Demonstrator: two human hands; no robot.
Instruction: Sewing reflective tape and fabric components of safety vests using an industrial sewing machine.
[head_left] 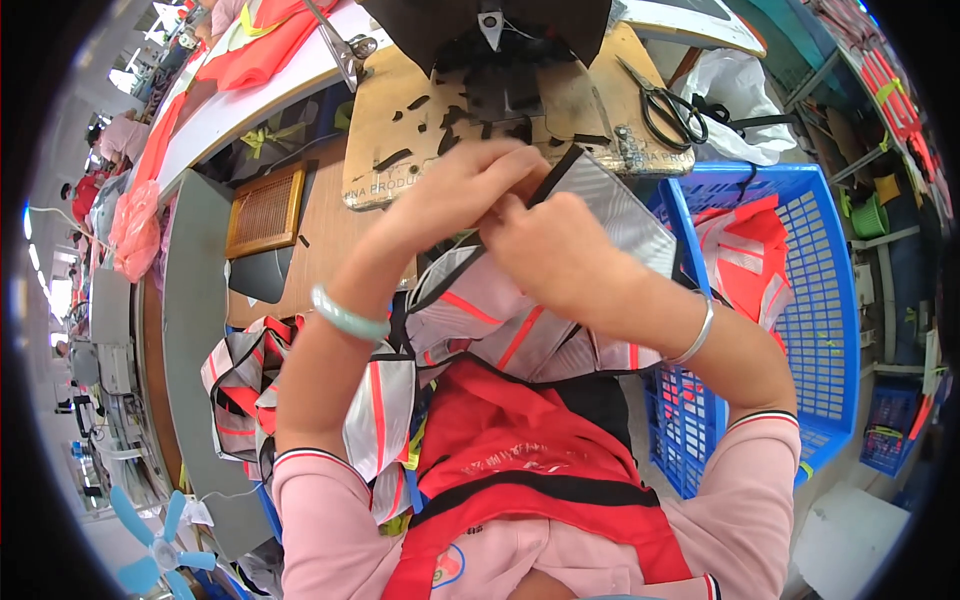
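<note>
Both my hands meet above my lap, close to the front edge of the wooden machine table (375, 120). The fingers of my left hand (470, 190) close on the black-bound edge of a silver reflective garment piece (630, 225) with red stripes. Right beside it, my right hand (550, 250) is curled in a fist-like pinch on the same piece; the exact grip is hidden behind the fingers. The garment piece hangs down over my red apron (520, 430). More silver and red striped fabric (380, 410) drapes down at my left.
A dark sewing machine (490, 60) stands ahead, with black scraps (395, 158) around it. Black-handled scissors (665, 110) lie at the table's right. A blue plastic basket (820, 320) holding red and silver fabric (745, 250) stands at my right, by a white plastic bag (735, 90).
</note>
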